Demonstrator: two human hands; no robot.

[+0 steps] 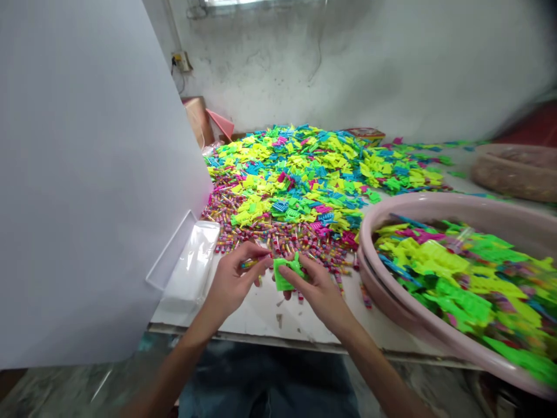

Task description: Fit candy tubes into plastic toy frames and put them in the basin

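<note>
My left hand (237, 276) is closed in a pinch on a small multicoloured tube (249, 264), mostly hidden by the fingers. Its reddish tip points towards the bright green plastic toy piece (284, 277) in my right hand (319, 284). The right thumb lies across the flat face of that piece, with fingers behind it. Whether tube and piece touch, I cannot tell. Just beyond both hands spreads a layer of similar small tubes (278, 238) with pink, yellow and red parts. Behind them rises a heap of yellow, green, blue and pink plastic pieces (304, 168).
A large pink basin (368, 232) full of coloured pieces stands at right, overhanging the table's front edge. Clear plastic bags (191, 255) lie at left beside a tall white panel (96, 174). Another tub (517, 174) stands at the far right, and a wall (369, 69) closes the back.
</note>
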